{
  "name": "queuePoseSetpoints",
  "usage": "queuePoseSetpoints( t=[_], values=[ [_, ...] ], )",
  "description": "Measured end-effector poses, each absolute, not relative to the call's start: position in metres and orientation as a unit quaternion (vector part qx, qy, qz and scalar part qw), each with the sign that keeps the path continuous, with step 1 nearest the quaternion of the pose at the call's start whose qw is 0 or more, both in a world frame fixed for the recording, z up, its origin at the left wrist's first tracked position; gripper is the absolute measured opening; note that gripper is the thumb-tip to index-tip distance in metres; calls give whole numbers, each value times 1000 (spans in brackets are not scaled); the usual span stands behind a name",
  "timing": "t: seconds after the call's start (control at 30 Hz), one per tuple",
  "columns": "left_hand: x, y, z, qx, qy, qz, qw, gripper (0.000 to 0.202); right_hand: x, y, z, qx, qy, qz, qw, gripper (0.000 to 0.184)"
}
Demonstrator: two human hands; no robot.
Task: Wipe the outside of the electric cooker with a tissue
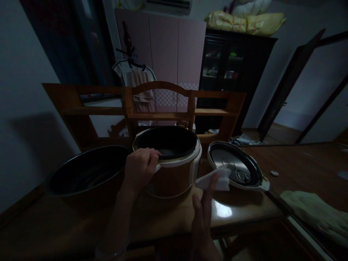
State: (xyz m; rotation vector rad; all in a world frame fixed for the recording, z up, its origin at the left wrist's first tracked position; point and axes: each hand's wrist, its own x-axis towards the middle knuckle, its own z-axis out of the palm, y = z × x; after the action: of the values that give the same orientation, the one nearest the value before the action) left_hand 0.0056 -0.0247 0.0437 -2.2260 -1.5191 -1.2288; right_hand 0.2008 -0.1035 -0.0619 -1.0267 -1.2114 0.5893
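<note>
Now, left hand (140, 168): we grip the rice cooker (174, 177) rim.
Right hand (202, 217): we pinch a white cloth (216, 180).
Lid (236, 165): three o'clock of it.

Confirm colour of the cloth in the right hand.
White; the cloth in the right hand shows best in the head view.

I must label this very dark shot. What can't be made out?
Head view:
Rice cooker inside: too dark to see contents.
Left hand: fingertips hidden, curled over the cooker rim.
Right hand, holding a white tissue: wrist cut by the bottom edge.
Green cloth: cut by the right edge.
</note>
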Motion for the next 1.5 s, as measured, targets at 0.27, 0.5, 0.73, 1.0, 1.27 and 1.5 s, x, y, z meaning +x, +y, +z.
queuePoseSetpoints(
  t=[0.27, 0.5, 0.73, 1.0, 1.27, 1.5],
  values=[
    [5, -25, 44, -752, -511, -402, 103, 47, 214, -65, -43, -432, -510, 301, 681, 70],
    [6, -26, 45, -751, -512, -407, 95, 47, 199, -63, -46, -424, -539, 319, 654, 69],
    [5, -24, 43, -754, -507, -404, 101, 48, 194, -79, -43, -424, -557, 324, 636, 73],
    [5, -24, 42, -749, -516, -403, 103, 48, 185, -89, -48, -400, -567, 335, 638, 75],
    [5, -24, 42, -752, -510, -404, 103, 49, 209, -105, -51, -467, -534, 251, 658, 82],
    [6, -25, 44, -746, -515, -411, 96, 47, 232, -70, -53, -476, -467, 268, 695, 75]
  ],
)
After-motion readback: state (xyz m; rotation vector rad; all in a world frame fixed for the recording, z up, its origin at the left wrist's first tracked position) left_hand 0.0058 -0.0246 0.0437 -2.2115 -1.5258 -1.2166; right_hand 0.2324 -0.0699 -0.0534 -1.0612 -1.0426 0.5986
